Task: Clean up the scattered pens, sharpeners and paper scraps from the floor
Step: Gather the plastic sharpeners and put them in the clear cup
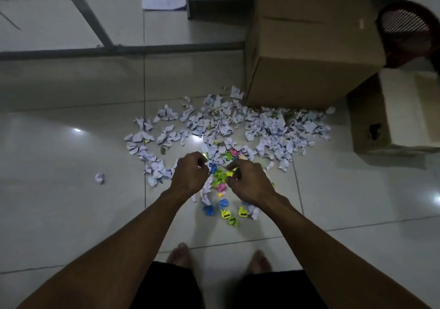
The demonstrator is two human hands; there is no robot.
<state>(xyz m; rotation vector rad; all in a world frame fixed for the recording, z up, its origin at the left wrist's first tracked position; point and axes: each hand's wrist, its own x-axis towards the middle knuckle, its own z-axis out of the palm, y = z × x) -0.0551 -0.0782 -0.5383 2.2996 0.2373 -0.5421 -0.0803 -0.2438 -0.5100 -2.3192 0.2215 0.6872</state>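
Both arms reach straight down and forward, the hands close together above the mess. The left hand point(189, 175) has its fingers curled in — what it holds cannot be told. The right hand point(247, 182) pinches a yellow-green sharpener point(229, 173). Below them, bright sharpeners point(226, 209) — blue, green, yellow, pink — lie on the tiled floor point(71, 213), with crumpled pale paper scraps point(266, 127) spread beyond toward a cardboard box point(309, 51).
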